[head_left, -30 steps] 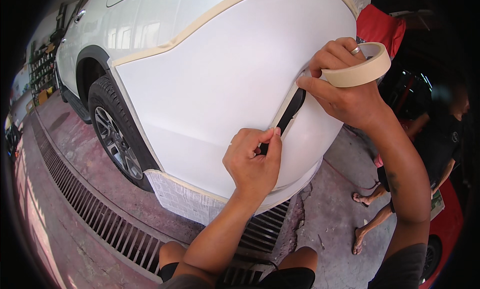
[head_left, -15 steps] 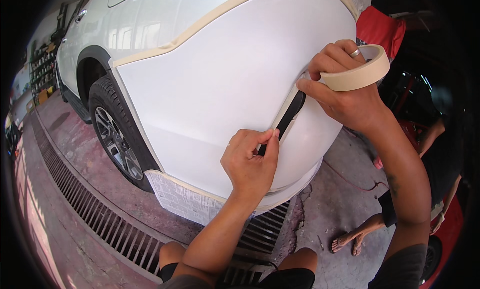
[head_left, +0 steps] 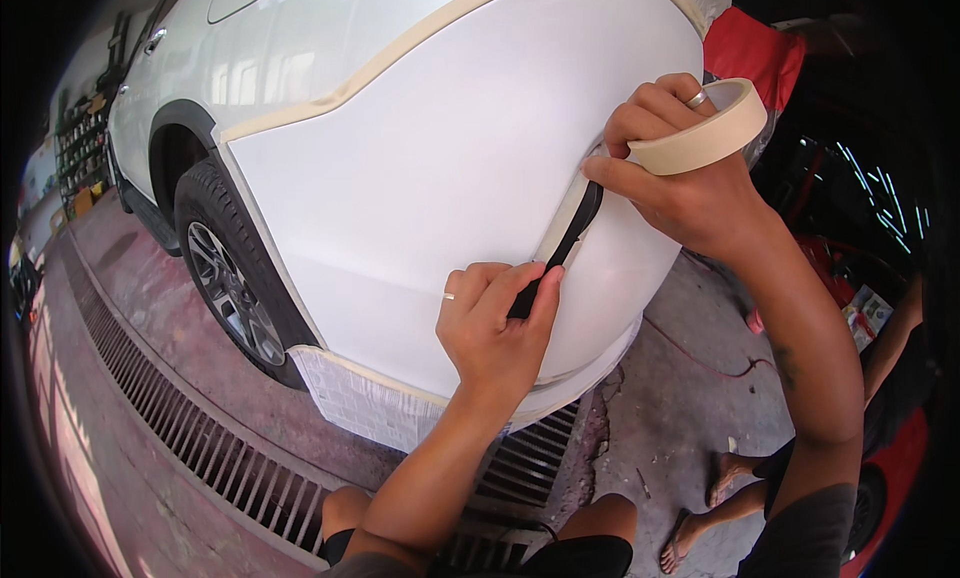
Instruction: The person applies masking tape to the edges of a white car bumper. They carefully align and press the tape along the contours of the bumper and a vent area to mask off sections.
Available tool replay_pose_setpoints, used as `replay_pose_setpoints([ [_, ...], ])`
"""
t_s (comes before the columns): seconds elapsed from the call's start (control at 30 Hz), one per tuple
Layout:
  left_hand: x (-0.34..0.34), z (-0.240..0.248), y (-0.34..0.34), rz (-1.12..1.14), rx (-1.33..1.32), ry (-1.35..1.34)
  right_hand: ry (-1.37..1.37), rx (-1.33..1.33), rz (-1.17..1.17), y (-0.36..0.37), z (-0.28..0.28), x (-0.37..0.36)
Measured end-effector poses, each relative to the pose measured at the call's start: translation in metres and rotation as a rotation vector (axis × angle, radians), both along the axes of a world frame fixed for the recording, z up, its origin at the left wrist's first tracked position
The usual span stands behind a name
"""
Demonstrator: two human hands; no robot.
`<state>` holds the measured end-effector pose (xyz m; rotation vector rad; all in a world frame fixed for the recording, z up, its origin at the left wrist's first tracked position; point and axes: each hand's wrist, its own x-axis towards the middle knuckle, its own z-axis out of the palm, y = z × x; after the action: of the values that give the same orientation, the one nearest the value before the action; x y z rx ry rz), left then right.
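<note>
A strip of cream masking tape [head_left: 562, 224] runs along the upper edge of a long black recess [head_left: 577, 221] in the white car bumper [head_left: 420, 188]. My left hand [head_left: 492, 323] is at the recess's lower end, thumb and forefinger closed on the strip's lower end. Higher up, my right hand [head_left: 685, 168] has its thumb against the strip's upper end. A roll of masking tape [head_left: 705, 143] hangs around the fingers of this hand. The grip under the right fingers is partly hidden.
More masking tape [head_left: 335, 100] borders the bumper, and printed paper [head_left: 370, 403] covers its bottom edge. A wheel [head_left: 230, 268] stands at left. Metal floor grating [head_left: 200, 418] runs below. Another person's feet [head_left: 690, 538] are at lower right, near a red car [head_left: 895, 488].
My left thumb and forefinger have shifted slightly at the strip's lower end. My right hand stays at the top. The other person's legs have moved, and bright streaks appear at far right.
</note>
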<state>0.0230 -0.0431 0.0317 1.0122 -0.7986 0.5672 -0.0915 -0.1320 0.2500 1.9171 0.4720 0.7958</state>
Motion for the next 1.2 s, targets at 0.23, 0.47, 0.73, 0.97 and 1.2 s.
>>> replay_pose_setpoints([
  [0.23, 0.001, 0.005, 0.001, 0.068, 0.042, -0.058, -0.142, -0.055, -0.043, -0.004, 0.022, -0.013],
  [0.47, -0.012, 0.003, 0.009, 0.03, 0.15, -0.028, -0.212, 0.072, -0.064, -0.016, 0.016, -0.044],
  [0.73, -0.028, -0.002, 0.022, -0.034, 0.316, -0.079, -0.281, 0.233, -0.118, -0.041, -0.012, -0.089],
  [0.97, -0.035, 0.005, 0.021, -0.057, 0.356, -0.159, -0.424, 0.428, -0.131, -0.042, -0.064, -0.139],
  [1.2, -0.036, 0.03, 0.015, -0.041, 0.35, -0.205, -0.524, 0.766, -0.173, -0.047, -0.157, -0.2],
])
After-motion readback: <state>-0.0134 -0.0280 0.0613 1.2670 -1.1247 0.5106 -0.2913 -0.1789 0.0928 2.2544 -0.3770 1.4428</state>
